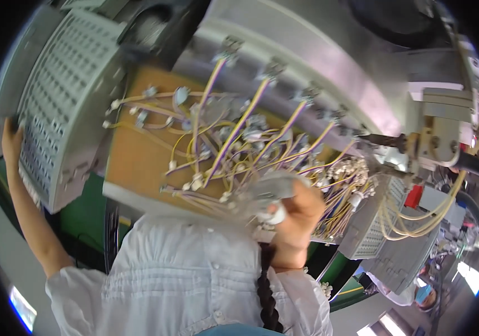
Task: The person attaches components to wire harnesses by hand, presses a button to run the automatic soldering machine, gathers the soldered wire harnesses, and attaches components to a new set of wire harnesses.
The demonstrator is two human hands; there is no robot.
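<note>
My left hand (12, 143) reaches out to the far left, at the outer edge of a light grey perforated crate (63, 84). Its fingers are bent around a small dark spot that I cannot make out. Close to my body, over the front of the tan work board (138, 168), my right hand (300, 210) is closed on a blurred grey-white object (270, 193). A small white round piece (276, 213) shows by its thumb. Yellow and purple wires with white connectors (197, 182) lie tangled just beyond this hand.
Several wire pairs hang from metal clips (273, 69) along a grey machine edge (306, 33). A machine head (444, 126) with hoses stands right of them. Bundled wires (337, 215) lie beside a second grey crate (371, 232). Another person (425, 295) is at the far lower right.
</note>
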